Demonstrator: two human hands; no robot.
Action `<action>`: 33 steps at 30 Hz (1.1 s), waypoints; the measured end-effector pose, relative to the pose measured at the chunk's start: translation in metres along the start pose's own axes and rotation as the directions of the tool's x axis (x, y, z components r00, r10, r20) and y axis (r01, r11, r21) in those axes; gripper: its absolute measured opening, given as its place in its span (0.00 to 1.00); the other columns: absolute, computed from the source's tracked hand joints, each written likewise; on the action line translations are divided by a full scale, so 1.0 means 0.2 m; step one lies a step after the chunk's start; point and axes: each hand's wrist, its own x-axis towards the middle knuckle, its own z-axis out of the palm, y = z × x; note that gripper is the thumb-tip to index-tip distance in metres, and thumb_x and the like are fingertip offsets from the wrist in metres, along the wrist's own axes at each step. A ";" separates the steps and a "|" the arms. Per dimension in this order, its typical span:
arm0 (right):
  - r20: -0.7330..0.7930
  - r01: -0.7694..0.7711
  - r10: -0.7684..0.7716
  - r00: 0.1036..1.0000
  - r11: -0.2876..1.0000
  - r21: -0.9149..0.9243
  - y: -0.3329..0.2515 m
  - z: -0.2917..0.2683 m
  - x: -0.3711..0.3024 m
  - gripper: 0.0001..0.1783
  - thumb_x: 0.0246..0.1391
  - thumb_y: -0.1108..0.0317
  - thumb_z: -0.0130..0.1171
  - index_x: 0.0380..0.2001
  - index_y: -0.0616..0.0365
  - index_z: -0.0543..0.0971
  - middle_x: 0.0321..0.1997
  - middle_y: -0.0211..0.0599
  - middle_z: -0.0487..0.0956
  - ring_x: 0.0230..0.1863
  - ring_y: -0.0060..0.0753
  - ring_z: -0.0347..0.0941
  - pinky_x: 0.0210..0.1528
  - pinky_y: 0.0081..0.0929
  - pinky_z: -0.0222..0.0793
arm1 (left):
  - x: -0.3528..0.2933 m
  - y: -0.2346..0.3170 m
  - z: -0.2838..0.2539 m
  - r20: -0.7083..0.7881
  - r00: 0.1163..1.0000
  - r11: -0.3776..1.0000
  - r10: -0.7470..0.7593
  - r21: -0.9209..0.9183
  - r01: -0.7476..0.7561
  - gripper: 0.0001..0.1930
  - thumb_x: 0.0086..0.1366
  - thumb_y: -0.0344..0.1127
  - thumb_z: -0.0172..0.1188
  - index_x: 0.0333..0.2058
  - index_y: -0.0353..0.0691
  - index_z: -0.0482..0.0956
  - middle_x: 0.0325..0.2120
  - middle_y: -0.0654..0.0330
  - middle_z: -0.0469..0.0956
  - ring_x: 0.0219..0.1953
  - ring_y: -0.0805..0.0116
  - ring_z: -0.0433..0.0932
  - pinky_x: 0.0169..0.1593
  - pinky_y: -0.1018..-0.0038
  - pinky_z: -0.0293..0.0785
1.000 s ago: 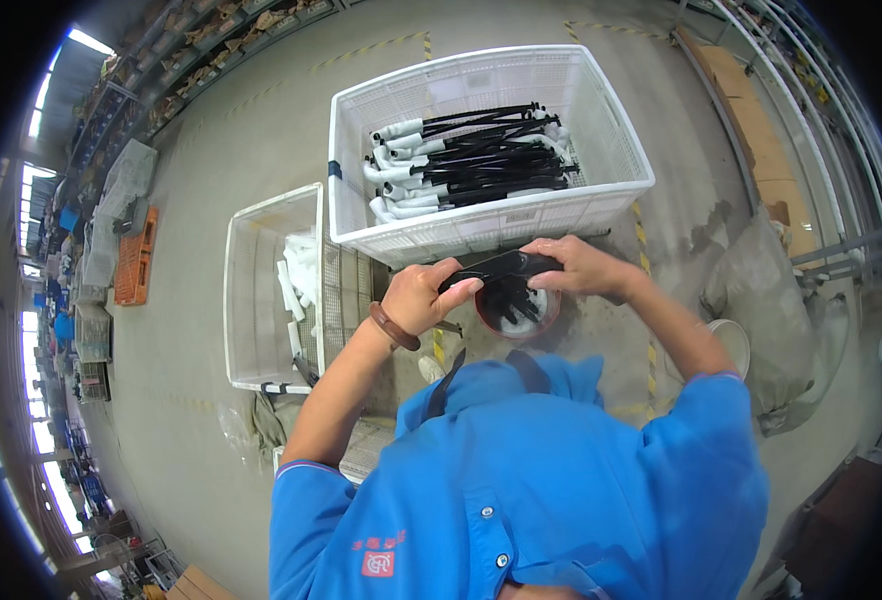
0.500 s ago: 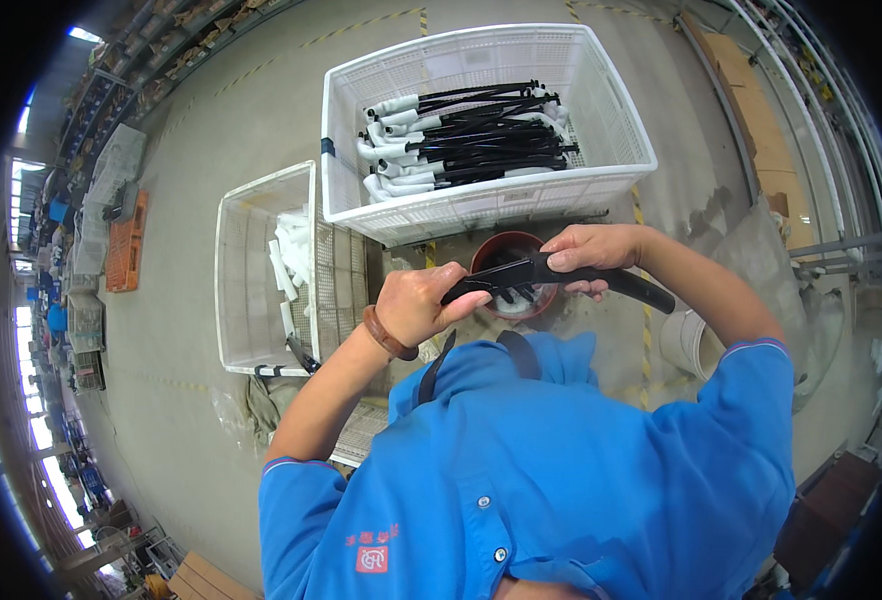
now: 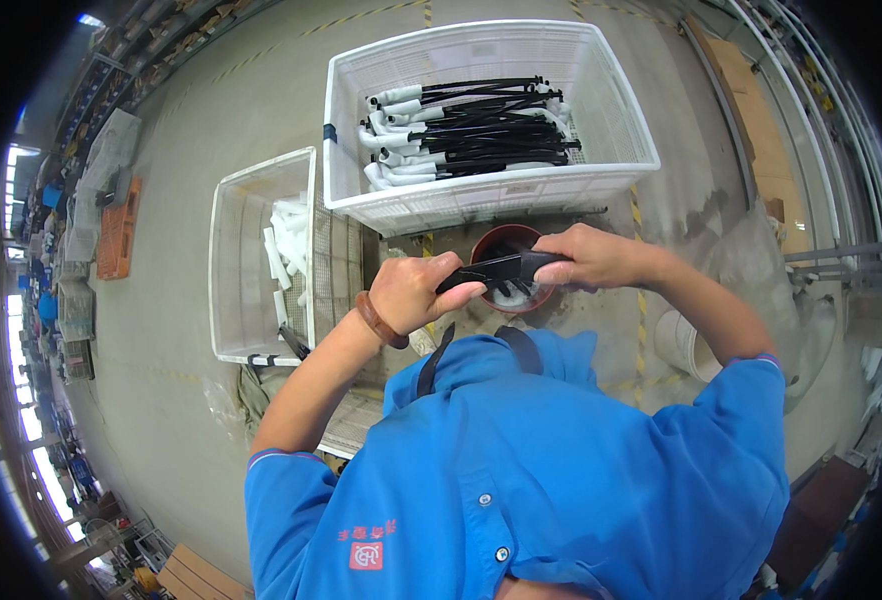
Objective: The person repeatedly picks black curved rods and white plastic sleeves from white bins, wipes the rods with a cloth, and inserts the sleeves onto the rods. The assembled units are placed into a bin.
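A glossy black tube-like part (image 3: 497,271) spans the gap between my two hands, held in front of my chest. My left hand (image 3: 409,288) is closed around its left end, thumb along the near side. The right-hand end sits in my right hand (image 3: 591,257), whose fingers wrap over it and hide the rest. Directly below is a reddish-brown bucket (image 3: 485,240), holding liquid, pale foam and some dark pieces that I cannot make out.
Beyond the bucket stands a large white crate (image 3: 491,198) with several black rods (image 3: 501,140) sleeved in white at one end. A smaller white crate (image 3: 223,255) at left contains white tubes (image 3: 289,240). A white bucket (image 3: 669,342) stands at right, and an orange pallet (image 3: 117,232) lies far left.
The black part's curved right end, which stuck out past my right hand, no longer shows. My right hand has shifted slightly left and now covers that end from above.
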 end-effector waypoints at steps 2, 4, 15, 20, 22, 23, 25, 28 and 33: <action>-0.023 0.062 -0.072 0.997 0.955 -0.289 -0.02 0.02 0.00 0.21 0.61 0.50 0.56 0.41 0.60 0.76 0.28 0.47 0.77 0.30 0.44 0.76 0.34 0.36 0.71 | -0.02 -0.01 -0.01 0.026 1.000 1.000 -0.010 -0.025 0.010 0.18 0.60 0.49 0.65 0.30 0.39 0.76 0.17 0.54 0.74 0.20 0.52 0.76 0.23 0.63 0.70; -0.021 0.047 -0.055 0.998 0.959 -0.280 -0.02 0.03 0.02 0.22 0.60 0.49 0.56 0.42 0.58 0.77 0.30 0.48 0.78 0.34 0.48 0.76 0.36 0.37 0.71 | -0.04 -0.02 -0.02 0.023 1.000 0.998 -0.012 -0.057 0.013 0.18 0.60 0.49 0.64 0.30 0.38 0.76 0.17 0.54 0.74 0.20 0.52 0.76 0.23 0.63 0.70; -0.012 0.290 -0.391 0.920 0.703 -0.649 -0.01 0.05 0.06 0.21 0.55 0.52 0.61 0.48 0.50 0.76 0.42 0.35 0.80 0.39 0.45 0.77 0.36 0.35 0.74 | -0.17 -0.02 0.01 -0.080 0.993 0.994 -0.091 -0.066 0.085 0.22 0.61 0.56 0.62 0.25 0.39 0.74 0.15 0.55 0.74 0.19 0.51 0.76 0.22 0.62 0.72; -0.007 0.315 -0.469 0.883 0.605 -0.731 0.02 0.04 0.08 0.25 0.51 0.53 0.65 0.51 0.49 0.74 0.35 0.33 0.78 0.34 0.43 0.77 0.32 0.35 0.73 | -0.21 -0.03 0.01 -0.068 0.993 0.992 -0.093 -0.087 0.087 0.23 0.61 0.56 0.61 0.24 0.40 0.74 0.15 0.55 0.74 0.18 0.52 0.76 0.22 0.62 0.71; 0.000 0.301 -0.487 0.873 0.541 -0.786 0.04 0.06 0.10 0.27 0.48 0.54 0.66 0.52 0.49 0.74 0.33 0.33 0.77 0.32 0.41 0.77 0.31 0.35 0.72 | -0.22 -0.02 0.00 -0.062 0.992 0.991 -0.112 -0.082 0.107 0.23 0.61 0.56 0.61 0.23 0.40 0.73 0.15 0.55 0.74 0.18 0.52 0.76 0.21 0.62 0.71; -0.009 0.309 -0.507 0.862 0.540 -0.783 0.06 0.08 0.11 0.28 0.47 0.55 0.67 0.51 0.49 0.74 0.32 0.33 0.77 0.31 0.41 0.76 0.31 0.35 0.72 | -0.22 -0.02 0.00 -0.060 0.991 0.991 -0.116 -0.079 0.111 0.23 0.61 0.56 0.61 0.23 0.40 0.73 0.15 0.55 0.74 0.18 0.52 0.75 0.21 0.61 0.71; -0.029 0.323 -0.541 0.840 0.544 -0.775 0.08 0.10 0.14 0.28 0.46 0.55 0.68 0.51 0.49 0.74 0.31 0.33 0.76 0.30 0.39 0.76 0.30 0.34 0.71 | -0.23 -0.03 0.00 -0.053 0.992 0.991 -0.117 -0.066 0.114 0.23 0.61 0.57 0.61 0.23 0.40 0.73 0.15 0.55 0.74 0.18 0.52 0.75 0.21 0.61 0.70; -0.044 0.352 -0.603 0.797 0.522 -0.777 0.11 0.12 0.18 0.28 0.45 0.56 0.69 0.51 0.49 0.75 0.31 0.32 0.76 0.30 0.39 0.76 0.31 0.35 0.71 | -0.23 -0.03 0.00 -0.048 0.995 0.995 -0.091 -0.048 0.089 0.24 0.61 0.57 0.61 0.23 0.40 0.73 0.15 0.55 0.74 0.17 0.52 0.75 0.21 0.61 0.70; -0.014 0.502 -0.629 0.777 0.634 -0.588 0.10 0.10 0.20 0.28 0.46 0.58 0.69 0.51 0.51 0.75 0.31 0.34 0.75 0.30 0.40 0.75 0.32 0.35 0.71 | -0.22 -0.04 -0.02 -0.004 0.998 0.998 -0.055 -0.038 0.055 0.23 0.62 0.57 0.60 0.24 0.40 0.73 0.15 0.56 0.75 0.18 0.52 0.76 0.21 0.61 0.70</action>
